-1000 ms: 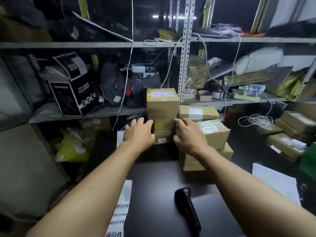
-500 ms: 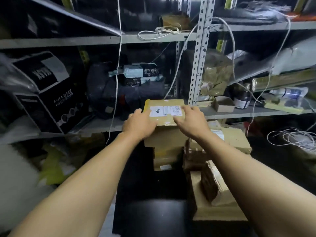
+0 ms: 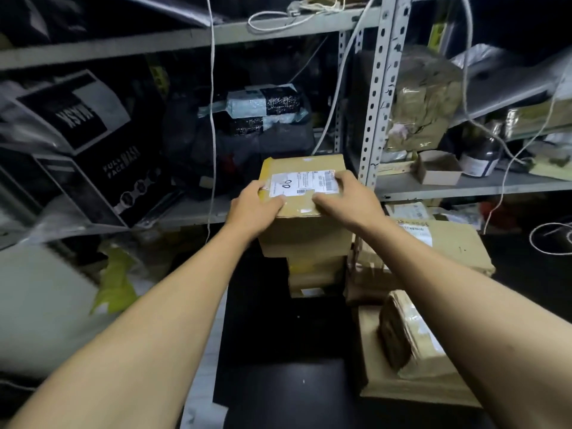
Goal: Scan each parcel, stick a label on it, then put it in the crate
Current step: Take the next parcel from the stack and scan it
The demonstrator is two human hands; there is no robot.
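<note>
Leaning on the grey metal shelf point(image 3: 185, 216) at far left, a black printed carton point(image 3: 93, 168) reads "FULL FACE MASK", with "MASK" again upside down on its raised flap. Right of it, the left hand point(image 3: 252, 210) grips the near left corner of a brown cardboard parcel point(image 3: 305, 193), thumb on top beside the white shipping label point(image 3: 305, 182), remaining fingers hidden down the side. That label bears a handwritten mark like "06" and barcodes; its small print is illegible. The parcel sits atop a smaller brown box point(image 3: 315, 274) on the black table point(image 3: 278, 335). The right hand point(image 3: 343, 199) clasps the near right corner, fingers curled over the label's edge. Further right, taped brown parcels point(image 3: 433, 249) lie stacked, partly hidden by the forearm, their labels blurred
</note>
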